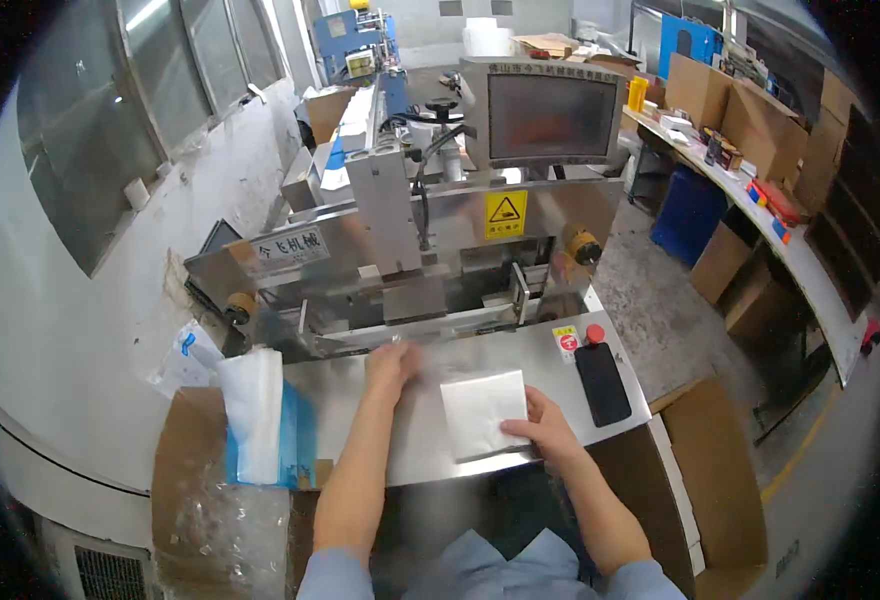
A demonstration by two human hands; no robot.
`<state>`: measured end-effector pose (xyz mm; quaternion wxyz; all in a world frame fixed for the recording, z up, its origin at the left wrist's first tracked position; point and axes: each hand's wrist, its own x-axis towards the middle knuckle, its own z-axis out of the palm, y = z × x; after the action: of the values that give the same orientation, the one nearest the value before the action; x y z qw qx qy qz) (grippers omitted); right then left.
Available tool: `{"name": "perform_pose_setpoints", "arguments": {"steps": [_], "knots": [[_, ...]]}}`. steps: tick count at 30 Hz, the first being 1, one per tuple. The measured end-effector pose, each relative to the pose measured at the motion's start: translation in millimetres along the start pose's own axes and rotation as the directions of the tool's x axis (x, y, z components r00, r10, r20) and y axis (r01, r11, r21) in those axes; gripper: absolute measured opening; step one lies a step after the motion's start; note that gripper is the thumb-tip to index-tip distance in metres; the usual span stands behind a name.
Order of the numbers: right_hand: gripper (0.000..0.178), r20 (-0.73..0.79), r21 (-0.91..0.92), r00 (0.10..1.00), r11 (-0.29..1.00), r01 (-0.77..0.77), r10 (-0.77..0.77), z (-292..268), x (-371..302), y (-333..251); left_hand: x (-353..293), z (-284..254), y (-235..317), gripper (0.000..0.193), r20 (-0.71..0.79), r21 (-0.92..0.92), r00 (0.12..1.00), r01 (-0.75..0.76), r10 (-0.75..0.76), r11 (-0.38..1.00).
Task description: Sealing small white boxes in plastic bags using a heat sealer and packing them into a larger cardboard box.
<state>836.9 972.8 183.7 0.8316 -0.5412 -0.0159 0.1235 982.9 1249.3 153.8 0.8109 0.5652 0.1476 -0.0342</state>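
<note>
My right hand (545, 428) grips the right edge of a square white napkin pack (484, 412), thumb on top and fingers at its side. The pack lies at or just above the steel work surface (422, 440), near its front edge; its contents cannot be made out. My left hand (393, 366) reaches forward to the machine's front opening, left of the pack. Motion smears its fingers, so whether it holds anything does not show. Ahead of both hands stands the packing machine's metal front panel (550, 215), with a dark slot beneath it.
A black phone (603, 384) lies right of the pack, below a red stop button (595, 333). Left stands a carton (188, 440) with clear plastic film, a blue box (298, 430) and white folded sheets (252, 415). Another open carton (715, 460) flanks my right. A monitor (552, 117) rises behind the panel.
</note>
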Motion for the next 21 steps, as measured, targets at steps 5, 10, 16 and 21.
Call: {"name": "perform_pose_setpoints", "arguments": {"steps": [5,10,16,21], "knots": [[0.076,-0.062,-0.179,0.977,0.966,0.188,-0.202,-32,-52,-15,-177,-147,41,0.024,-0.237,0.456,0.842,-0.344,0.485,0.821],[0.059,0.106,-0.627,0.848,0.627,0.462,-0.519,-22,-77,-33,-331,-213,74,0.051,-0.434,0.889,0.262,-0.029,0.862,0.457],[0.056,0.489,-0.687,0.624,0.172,0.706,-0.610,31,-84,-18,-322,-88,16,0.055,-0.334,0.264,0.869,-0.285,0.365,0.921],[0.039,0.641,-0.648,0.537,-0.012,0.761,-0.548,57,-100,-8,-280,-37,-9,0.065,0.232,-0.188,0.955,0.228,-0.183,0.955]]}}
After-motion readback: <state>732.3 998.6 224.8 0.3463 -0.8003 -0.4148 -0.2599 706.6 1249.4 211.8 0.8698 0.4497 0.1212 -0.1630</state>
